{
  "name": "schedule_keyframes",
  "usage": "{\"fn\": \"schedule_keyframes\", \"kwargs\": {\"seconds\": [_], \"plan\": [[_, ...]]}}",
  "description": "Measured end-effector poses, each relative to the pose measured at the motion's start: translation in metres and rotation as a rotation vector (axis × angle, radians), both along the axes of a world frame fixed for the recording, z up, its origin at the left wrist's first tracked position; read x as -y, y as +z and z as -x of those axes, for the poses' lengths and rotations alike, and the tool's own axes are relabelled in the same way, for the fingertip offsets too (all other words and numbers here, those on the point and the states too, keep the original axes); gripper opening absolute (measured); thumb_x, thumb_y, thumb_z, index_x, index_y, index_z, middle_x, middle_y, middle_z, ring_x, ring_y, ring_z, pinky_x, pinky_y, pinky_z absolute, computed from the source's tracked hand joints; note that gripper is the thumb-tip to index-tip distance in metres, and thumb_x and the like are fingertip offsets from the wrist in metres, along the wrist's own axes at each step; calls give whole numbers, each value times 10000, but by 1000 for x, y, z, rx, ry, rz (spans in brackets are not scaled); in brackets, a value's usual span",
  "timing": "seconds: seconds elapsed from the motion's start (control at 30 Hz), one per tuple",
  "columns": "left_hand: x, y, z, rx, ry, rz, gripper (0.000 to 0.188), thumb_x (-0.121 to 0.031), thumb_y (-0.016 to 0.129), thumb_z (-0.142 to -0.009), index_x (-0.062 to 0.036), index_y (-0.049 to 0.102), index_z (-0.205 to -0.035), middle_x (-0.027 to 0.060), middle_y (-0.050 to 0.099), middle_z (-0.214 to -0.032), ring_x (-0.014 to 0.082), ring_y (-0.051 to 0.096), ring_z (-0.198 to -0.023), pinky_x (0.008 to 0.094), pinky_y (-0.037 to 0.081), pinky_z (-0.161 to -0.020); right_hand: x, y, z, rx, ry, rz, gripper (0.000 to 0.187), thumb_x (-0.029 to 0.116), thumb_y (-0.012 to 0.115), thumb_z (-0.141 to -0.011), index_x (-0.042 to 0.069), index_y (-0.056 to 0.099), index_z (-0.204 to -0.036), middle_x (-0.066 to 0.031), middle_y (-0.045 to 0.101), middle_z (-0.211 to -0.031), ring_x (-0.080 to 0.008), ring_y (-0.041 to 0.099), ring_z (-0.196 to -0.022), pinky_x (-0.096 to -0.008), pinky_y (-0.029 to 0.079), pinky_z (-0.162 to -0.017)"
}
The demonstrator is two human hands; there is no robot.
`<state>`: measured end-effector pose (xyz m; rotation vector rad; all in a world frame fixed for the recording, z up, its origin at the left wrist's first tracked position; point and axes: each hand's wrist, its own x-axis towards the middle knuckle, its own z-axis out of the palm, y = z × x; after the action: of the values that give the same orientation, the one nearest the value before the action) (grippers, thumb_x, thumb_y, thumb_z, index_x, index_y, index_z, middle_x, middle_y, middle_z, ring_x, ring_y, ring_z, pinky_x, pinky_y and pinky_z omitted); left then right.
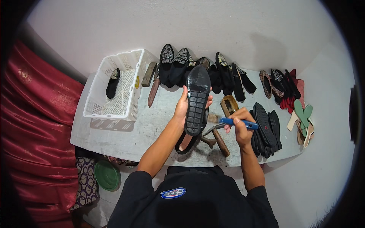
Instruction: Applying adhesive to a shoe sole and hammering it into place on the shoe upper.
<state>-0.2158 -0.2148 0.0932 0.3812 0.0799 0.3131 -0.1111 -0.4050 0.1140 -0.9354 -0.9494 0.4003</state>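
In my left hand is a black shoe, held upright with its treaded sole facing up. Part of the sole looks wet and shiny. The heel end of a shoe with a pale lining shows below the sole. My right hand grips a paintbrush by its blue handle. Its bristles point left, just right of the shoe's heel. Beyond the brush stands a yellowish tub with dark stuff inside. A hammer and a metal shoe last lie below, partly hidden by the shoe.
At left, a white plastic basket contains one patterned shoe. Beside it lie a knife and a block. Patterned black shoes line the wall. Black soles are stacked at right, near green and beige cut pieces.
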Motion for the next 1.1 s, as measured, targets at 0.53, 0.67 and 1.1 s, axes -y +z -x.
{"fn": "schedule_keyframes", "kwargs": {"seconds": [0.53,0.67,1.1], "plan": [[0,-17,-4,140,-140,-79,809,-636,206,-955,31,420,-1360,148,523,-1322,252,611,-1060,378,497,-960,-6,11,5,214,-85,89,99,-17,527,-858,-49,549,-768,-137,562,-790,-149,608,-570,-246,502,-480],[3,-10,-4,52,21,-46,806,-635,205,-955,27,422,-1360,142,529,-1315,245,614,-1051,369,500,-955,-2,0,9,100,71,91,100,-30,532,-850,-58,529,-754,-135,540,-778,-162,606,-562,-251,506,-459],[4,-8,-5,128,-16,89,821,-672,256,-929,-17,357,-1413,134,617,-1083,243,636,-998,353,566,-840,-5,-23,10,-256,79,-14,119,26,479,-887,-46,484,-792,-150,514,-797,-213,611,-562,-285,529,-458]]}}
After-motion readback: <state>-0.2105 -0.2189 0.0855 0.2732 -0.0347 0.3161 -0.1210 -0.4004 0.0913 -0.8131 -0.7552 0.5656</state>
